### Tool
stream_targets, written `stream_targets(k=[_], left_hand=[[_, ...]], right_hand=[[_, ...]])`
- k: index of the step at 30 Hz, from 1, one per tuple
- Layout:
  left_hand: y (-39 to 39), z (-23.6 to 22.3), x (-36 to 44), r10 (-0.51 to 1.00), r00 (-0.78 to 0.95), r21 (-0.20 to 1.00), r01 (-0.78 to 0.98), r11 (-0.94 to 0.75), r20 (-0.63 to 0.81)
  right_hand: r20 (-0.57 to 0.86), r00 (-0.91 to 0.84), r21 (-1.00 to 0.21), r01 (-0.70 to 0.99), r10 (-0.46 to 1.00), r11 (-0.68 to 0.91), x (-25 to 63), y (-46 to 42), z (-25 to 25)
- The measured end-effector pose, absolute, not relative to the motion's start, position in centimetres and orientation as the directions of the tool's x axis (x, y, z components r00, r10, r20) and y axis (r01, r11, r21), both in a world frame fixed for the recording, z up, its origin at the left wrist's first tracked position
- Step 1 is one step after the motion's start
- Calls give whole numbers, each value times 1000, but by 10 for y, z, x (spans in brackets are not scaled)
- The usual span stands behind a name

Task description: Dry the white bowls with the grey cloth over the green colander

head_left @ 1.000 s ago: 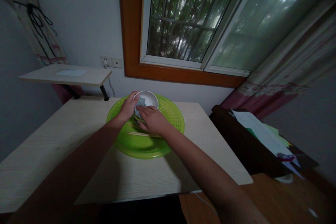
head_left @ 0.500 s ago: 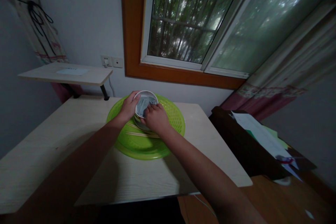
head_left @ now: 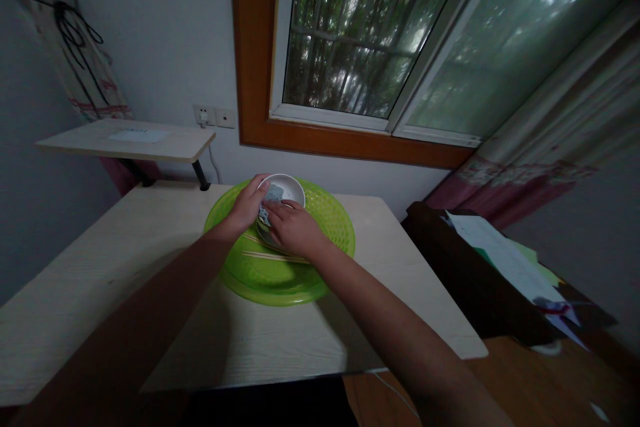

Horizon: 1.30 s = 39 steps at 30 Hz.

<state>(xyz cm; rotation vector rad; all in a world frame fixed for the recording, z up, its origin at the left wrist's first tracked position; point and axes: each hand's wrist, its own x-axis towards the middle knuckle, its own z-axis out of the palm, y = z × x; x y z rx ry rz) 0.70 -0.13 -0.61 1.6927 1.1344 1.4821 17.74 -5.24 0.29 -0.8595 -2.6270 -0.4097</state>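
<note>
White bowl (head_left: 293, 189), one, gripped by fingers of left hand (head_left: 249, 204). Grey cloth (head_left: 273, 193), one, under fingers of right hand (head_left: 296, 228), grip unclear. Green tray (head_left: 333, 217), one, beneath.

Dim room; daylight from window (head_left: 355, 33); soft shadows on table (head_left: 400, 267).

Arms (head_left: 373, 297) converge forward, left fingers (head_left: 257, 183) curved, right fingers (head_left: 281, 211) extended.

Centre of frame: cloth (head_left: 273, 193), matt; bowl (head_left: 294, 188), smooth; tray (head_left: 273, 294), glossy plastic; chopsticks (head_left: 265, 255), apparently wood. Lower left: tabletop (head_left: 75, 300), matt, wood-grained. Upper centre: window surround (head_left: 253, 67), smooth wood, slight gloss.
</note>
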Motion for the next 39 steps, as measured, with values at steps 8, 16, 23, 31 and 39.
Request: stream_targets(k=[8, 16, 23, 31, 39], left_hand=[[1, -8, 9, 870, 36, 852, 189, -489, 491], [-2, -3, 4, 875, -65, 848, 288, -444, 480], [2, -6, 2, 876, -90, 860, 263, -438, 474], [2, -9, 7, 890, 24, 862, 240, -447, 455], [0, -6, 10, 877, 14, 849, 243, -469, 480]], right_hand=[[453, -601, 150, 779, 658, 609, 174, -51, 1], [354, -604, 231, 797, 714, 559, 168, -59, 16], [350, -756, 252, 645, 553, 722, 178, -55, 10], [408, -743, 148, 627, 530, 765, 179, -50, -4], [441, -591, 191, 797, 676, 573, 175, -53, 6]])
